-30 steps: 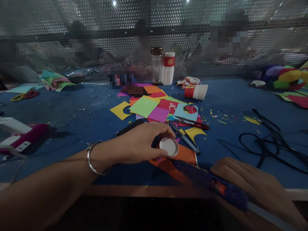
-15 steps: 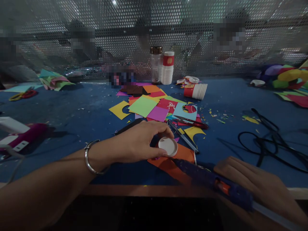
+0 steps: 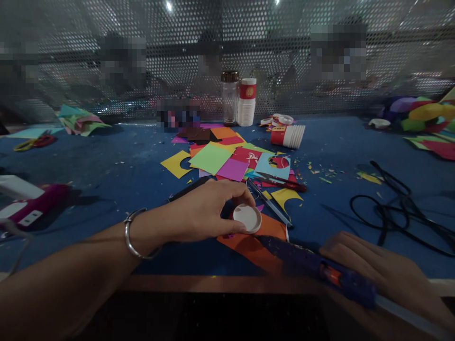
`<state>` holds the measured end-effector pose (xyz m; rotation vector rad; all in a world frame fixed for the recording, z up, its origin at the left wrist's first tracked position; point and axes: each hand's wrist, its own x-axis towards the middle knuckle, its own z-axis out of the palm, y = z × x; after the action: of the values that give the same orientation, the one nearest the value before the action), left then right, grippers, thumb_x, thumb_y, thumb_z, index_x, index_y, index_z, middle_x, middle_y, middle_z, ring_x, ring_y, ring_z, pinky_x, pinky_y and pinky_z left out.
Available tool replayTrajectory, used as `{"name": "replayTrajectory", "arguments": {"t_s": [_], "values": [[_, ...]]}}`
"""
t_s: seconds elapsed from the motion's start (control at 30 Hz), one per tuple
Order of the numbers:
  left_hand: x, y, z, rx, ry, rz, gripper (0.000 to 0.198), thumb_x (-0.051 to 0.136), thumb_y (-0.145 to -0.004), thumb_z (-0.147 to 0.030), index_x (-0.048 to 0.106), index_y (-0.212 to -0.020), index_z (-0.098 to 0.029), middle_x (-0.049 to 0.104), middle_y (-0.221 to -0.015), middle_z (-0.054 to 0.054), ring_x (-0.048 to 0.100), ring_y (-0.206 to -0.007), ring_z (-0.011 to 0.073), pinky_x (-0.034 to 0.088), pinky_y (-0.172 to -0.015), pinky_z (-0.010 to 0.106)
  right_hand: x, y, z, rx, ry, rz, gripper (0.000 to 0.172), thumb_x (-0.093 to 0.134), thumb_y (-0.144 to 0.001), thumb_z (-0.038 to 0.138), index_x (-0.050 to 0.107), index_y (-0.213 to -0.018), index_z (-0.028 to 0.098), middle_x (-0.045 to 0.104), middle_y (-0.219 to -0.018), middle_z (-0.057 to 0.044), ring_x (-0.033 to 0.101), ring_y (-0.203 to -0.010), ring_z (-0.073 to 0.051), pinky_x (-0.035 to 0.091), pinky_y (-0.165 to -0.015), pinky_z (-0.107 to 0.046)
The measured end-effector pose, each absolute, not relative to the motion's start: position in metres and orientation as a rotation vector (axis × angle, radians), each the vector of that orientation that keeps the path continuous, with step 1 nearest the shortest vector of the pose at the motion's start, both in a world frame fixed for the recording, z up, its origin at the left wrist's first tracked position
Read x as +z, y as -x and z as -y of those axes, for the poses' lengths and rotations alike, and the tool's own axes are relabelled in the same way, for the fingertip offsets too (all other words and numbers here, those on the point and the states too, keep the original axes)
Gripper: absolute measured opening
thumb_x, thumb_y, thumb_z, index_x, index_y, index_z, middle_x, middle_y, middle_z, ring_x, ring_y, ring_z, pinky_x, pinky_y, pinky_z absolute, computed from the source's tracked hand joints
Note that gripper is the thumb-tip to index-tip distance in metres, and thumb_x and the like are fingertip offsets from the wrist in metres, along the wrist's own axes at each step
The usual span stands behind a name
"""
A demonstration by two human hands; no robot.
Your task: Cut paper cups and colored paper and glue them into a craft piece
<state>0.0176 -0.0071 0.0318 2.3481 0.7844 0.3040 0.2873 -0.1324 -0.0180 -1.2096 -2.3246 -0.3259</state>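
Observation:
My left hand [image 3: 209, 208], with a silver bangle at the wrist, pinches a small round white dish-like piece [image 3: 248, 218] between thumb and fingers. That piece is held over an orange paper [image 3: 263, 251] near the table's front edge. My right hand [image 3: 373, 265] is closed around a dark blue glue gun [image 3: 320, 265] with a clear glue stick out of its back. The gun's dark tip lies close to the lower right rim of the white piece; whether they touch I cannot tell.
Coloured papers [image 3: 212, 157], a pen [image 3: 272, 206] and red-handled scissors [image 3: 280, 181] lie beyond my hands. Paper cups [image 3: 248, 102] and a jar [image 3: 230, 99] stand behind. A black cable [image 3: 387, 208] is at right, a magenta power strip [image 3: 39, 206] at left.
Both hands hold the same things in nearly the same places. The view has shifted very slightly.

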Motion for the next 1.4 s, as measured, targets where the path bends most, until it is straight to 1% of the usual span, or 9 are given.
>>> {"name": "replayTrajectory", "arguments": {"t_s": [0.27, 0.37, 0.57, 0.8, 0.87, 0.97, 1.1, 1.3, 1.4], "values": [[0.033, -0.018, 0.008, 0.292, -2.370, -0.806, 0.027, 0.073, -0.080, -0.031, 0.067, -0.106, -0.023, 0.072, -0.101, -0.002, 0.064, -0.092, 0.0165, 0.044, -0.075, 0.028, -0.020, -0.292, 0.131, -0.371, 1.186, 2.317, 0.034, 0.029, -0.105, 0.032, 0.055, -0.084, 0.025, 0.064, -0.070, -0.003, 0.063, -0.057, -0.015, 0.043, -0.047, -0.025], [0.033, -0.019, 0.007, 0.286, -2.383, -0.809, 0.027, 0.074, -0.079, -0.030, 0.068, -0.105, -0.023, 0.072, -0.102, -0.002, 0.064, -0.093, 0.0168, 0.043, -0.078, 0.029, -0.018, -0.290, 0.133, -0.325, 1.249, 2.309, 0.034, 0.029, -0.104, 0.031, 0.053, -0.081, 0.025, 0.062, -0.068, -0.002, 0.061, -0.056, -0.016, 0.042, -0.047, -0.027], [0.033, -0.019, 0.007, 0.289, -2.379, -0.807, 0.027, 0.073, -0.080, -0.031, 0.067, -0.105, -0.024, 0.073, -0.103, -0.001, 0.064, -0.094, 0.0174, 0.043, -0.082, 0.031, -0.013, -0.292, 0.135, -0.234, 1.315, 2.324, 0.023, 0.038, -0.099, 0.027, 0.047, -0.079, 0.025, 0.055, -0.063, 0.001, 0.057, -0.051, -0.014, 0.039, -0.044, -0.025], [0.032, -0.018, 0.007, 0.288, -2.362, -0.804, 0.028, 0.073, -0.079, -0.030, 0.067, -0.106, -0.024, 0.072, -0.104, -0.001, 0.064, -0.094, 0.0175, 0.045, -0.077, 0.029, -0.009, -0.290, 0.131, -0.280, 1.341, 2.335, 0.020, 0.042, -0.097, 0.026, 0.048, -0.078, 0.025, 0.054, -0.063, 0.002, 0.053, -0.047, -0.013, 0.038, -0.043, -0.024], [0.032, -0.018, 0.007, 0.286, -2.362, -0.809, 0.028, 0.073, -0.079, -0.029, 0.067, -0.106, -0.024, 0.072, -0.104, -0.002, 0.064, -0.094, 0.0171, 0.045, -0.079, 0.029, -0.008, -0.290, 0.130, -0.310, 1.344, 2.304, 0.017, 0.044, -0.095, 0.024, 0.048, -0.078, 0.025, 0.056, -0.062, 0.002, 0.055, -0.047, -0.013, 0.040, -0.042, -0.024], [0.032, -0.017, 0.007, 0.280, -2.369, -0.820, 0.028, 0.073, -0.078, -0.028, 0.067, -0.106, -0.026, 0.072, -0.105, -0.003, 0.063, -0.095, 0.0169, 0.044, -0.081, 0.029, -0.010, -0.290, 0.129, -0.294, 1.376, 2.258, 0.013, 0.046, -0.091, 0.022, 0.055, -0.083, 0.025, 0.064, -0.069, -0.001, 0.064, -0.055, -0.016, 0.050, -0.049, -0.025], [0.033, -0.017, 0.007, 0.275, -2.383, -0.836, 0.028, 0.074, -0.078, -0.030, 0.066, -0.105, -0.026, 0.071, -0.105, -0.003, 0.063, -0.096, 0.0181, 0.043, -0.083, 0.031, -0.016, -0.295, 0.130, -0.213, 1.477, 2.238, 0.015, 0.048, -0.090, 0.023, 0.061, -0.084, 0.026, 0.070, -0.076, -0.004, 0.068, -0.063, -0.019, 0.054, -0.054, -0.029], [0.035, -0.018, 0.008, 0.283, -2.341, -0.826, 0.027, 0.072, -0.078, -0.028, 0.067, -0.104, -0.025, 0.072, -0.105, -0.001, 0.063, -0.095, 0.0189, 0.044, -0.081, 0.030, -0.019, -0.302, 0.132, -0.225, 1.382, 2.240, 0.038, 0.035, -0.095, 0.025, 0.069, -0.079, 0.028, 0.070, -0.071, -0.006, 0.069, -0.066, -0.022, 0.054, -0.058, -0.032], [0.037, -0.018, 0.008, 0.275, -2.330, -0.831, 0.027, 0.072, -0.078, -0.030, 0.067, -0.104, -0.025, 0.072, -0.105, 0.000, 0.063, -0.094, 0.0193, 0.044, -0.080, 0.030, -0.017, -0.300, 0.130, -0.128, 1.486, 2.259, 0.035, 0.042, -0.095, 0.027, 0.064, -0.069, 0.025, 0.068, -0.071, -0.005, 0.067, -0.062, -0.019, 0.055, -0.057, -0.031]]}}
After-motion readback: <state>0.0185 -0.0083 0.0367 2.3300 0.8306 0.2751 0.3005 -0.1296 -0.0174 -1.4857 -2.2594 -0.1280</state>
